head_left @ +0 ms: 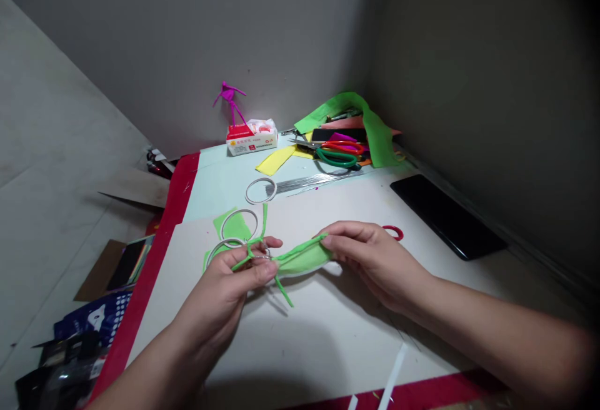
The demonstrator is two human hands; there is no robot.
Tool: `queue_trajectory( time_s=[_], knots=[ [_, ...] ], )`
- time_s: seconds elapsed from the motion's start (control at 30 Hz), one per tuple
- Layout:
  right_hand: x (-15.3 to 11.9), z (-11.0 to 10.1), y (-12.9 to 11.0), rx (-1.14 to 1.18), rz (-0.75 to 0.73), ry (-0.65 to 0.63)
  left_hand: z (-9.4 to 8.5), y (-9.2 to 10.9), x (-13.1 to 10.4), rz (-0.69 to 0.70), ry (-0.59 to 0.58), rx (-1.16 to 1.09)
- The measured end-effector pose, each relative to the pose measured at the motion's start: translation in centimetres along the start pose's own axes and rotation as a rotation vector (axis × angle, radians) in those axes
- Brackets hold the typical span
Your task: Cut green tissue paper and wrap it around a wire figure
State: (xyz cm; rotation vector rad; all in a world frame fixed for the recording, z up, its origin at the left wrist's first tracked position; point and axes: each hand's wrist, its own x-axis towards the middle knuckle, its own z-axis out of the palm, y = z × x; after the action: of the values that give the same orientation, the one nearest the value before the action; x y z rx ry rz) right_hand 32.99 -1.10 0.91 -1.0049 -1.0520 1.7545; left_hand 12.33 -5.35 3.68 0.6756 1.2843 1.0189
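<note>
My left hand [239, 275] pinches a small figure of green paper-wrapped wire [284, 291], its thin limbs sticking out above and below the fingers. From it a green paper strip [304, 259] stretches to the right, folded along its upper edge. My right hand [370, 254] grips the strip's far end between thumb and fingers. Just behind my left hand lie white tape rings [239, 211] and a green paper piece [234, 225]. Red scissor handles or a red ring [392, 232] show partly behind my right hand.
Behind are a tissue pack [253, 142], a magenta wire figure [229, 96], scissors [338, 157], yellow paper [276, 159], thin wires [314, 180] and a green strip [377, 135]. A black phone [445, 216] lies right. White strips [394, 372] are near the front edge.
</note>
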Motion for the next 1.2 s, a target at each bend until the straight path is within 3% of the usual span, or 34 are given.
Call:
queue_trajectory(
  time_s=[0.23,0.47,0.6,0.7,0.8,1.03,1.2],
  knots=[
    [-0.3,-0.1,-0.4,-0.161,-0.208,-0.03,0.0,-0.1,-0.1,-0.004,-0.013,-0.028],
    [0.3,-0.4,-0.1,-0.011,-0.074,0.037,-0.1,-0.2,0.0,0.002,0.008,-0.044],
    [0.1,-0.5,-0.6,-0.29,-0.377,0.129,0.1,-0.3,-0.1,0.018,0.041,-0.027],
    [-0.4,-0.4,-1.0,-0.59,-0.676,0.119,0.2,-0.5,-0.2,0.015,0.049,-0.018],
    [-0.5,-0.3,-1.1,-0.76,-0.825,0.095,0.2,-0.6,-0.4,0.03,0.053,0.003],
    [0.1,-0.6,-0.5,-0.892,-0.86,0.096,0.6,-0.9,-0.6,0.136,0.077,0.151],
    [-0.1,-0.6,-0.6,-0.891,-0.818,0.09,0.7,-1.0,-0.6,0.139,0.096,0.198]
  ],
)
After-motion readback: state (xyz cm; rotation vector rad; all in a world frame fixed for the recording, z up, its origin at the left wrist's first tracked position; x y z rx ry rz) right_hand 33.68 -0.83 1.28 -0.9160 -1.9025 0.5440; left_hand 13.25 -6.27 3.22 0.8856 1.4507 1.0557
